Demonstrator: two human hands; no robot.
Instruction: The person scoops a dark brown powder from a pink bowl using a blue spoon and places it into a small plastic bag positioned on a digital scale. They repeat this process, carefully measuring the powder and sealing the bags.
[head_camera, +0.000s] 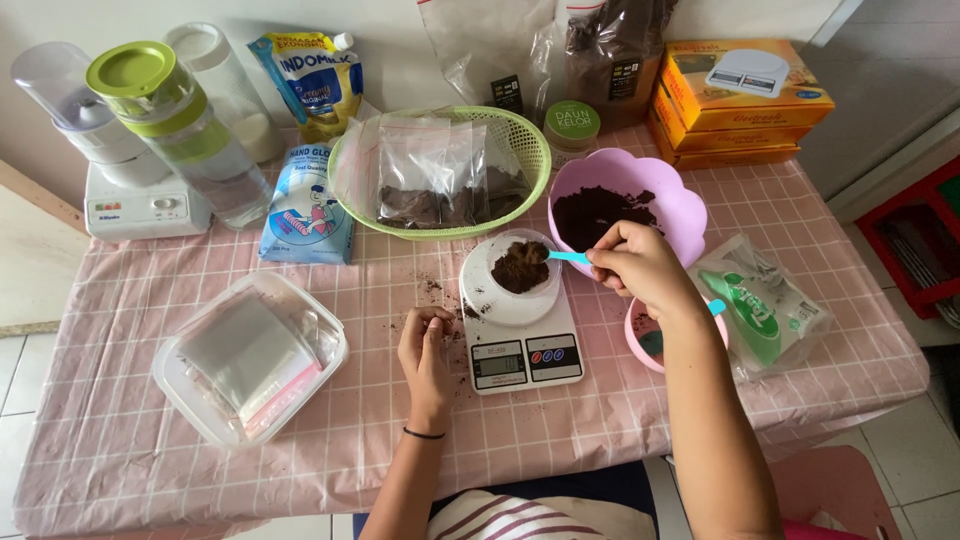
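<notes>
I am looking down at a table covered in a pink checked cloth (150, 440). My right hand (640, 268) is closed around the handle of a small blue spoon (568, 257), whose bowl reaches over a small round dish (510, 268) sitting on a white digital kitchen scale (518, 335). A mound of dark brown powder (520, 266) lies in that dish, and the spoon tip touches or hangs just above it; I cannot tell which. My left hand (426, 352) rests on the cloth just beside the scale's left edge, fingers curled loosely inward and holding nothing. Just behind the scale on the right stands a lilac scalloped bowl (668, 205) with more of the same powder still in it. Behind the scale a green mesh basket (520, 135) holds several clear zip bags already filled with dark powder, so some portions look finished. On the left, an open clear plastic box (190, 385) holds a stack of empty zip bags, so by my judgement more portions remain to be weighed and bagged. A few crumbs of powder are scattered on the cloth near my left hand. A blender (150, 130) stands at the back left, and orange boxes (740, 100) are stacked at the back right.
</notes>
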